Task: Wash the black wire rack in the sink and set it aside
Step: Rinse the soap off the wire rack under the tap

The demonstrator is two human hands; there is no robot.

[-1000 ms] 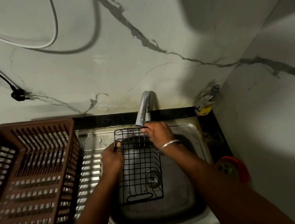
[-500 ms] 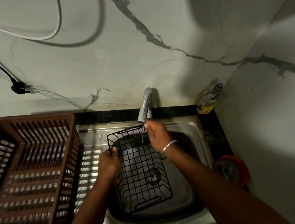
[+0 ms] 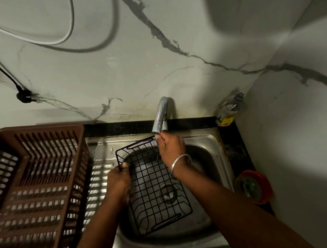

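Black wire grid rack (image 3: 154,188) tilted over stainless steel sink (image 3: 210,145). Left hand (image 3: 118,183) fingers curled round left rim; right hand (image 3: 170,145) pinches far corner under chrome tap spout (image 3: 161,115). Likely rinse step; next needs rotating rack under spout.

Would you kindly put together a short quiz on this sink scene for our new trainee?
1. True or false: the left hand and the right hand both hold the wire rack over the sink.
2. What stands left of the sink? A) a brown basket B) a kettle C) a frying pan
3. Which wrist wears the bracelet?
Key: 1 true; 2 A; 3 the right.
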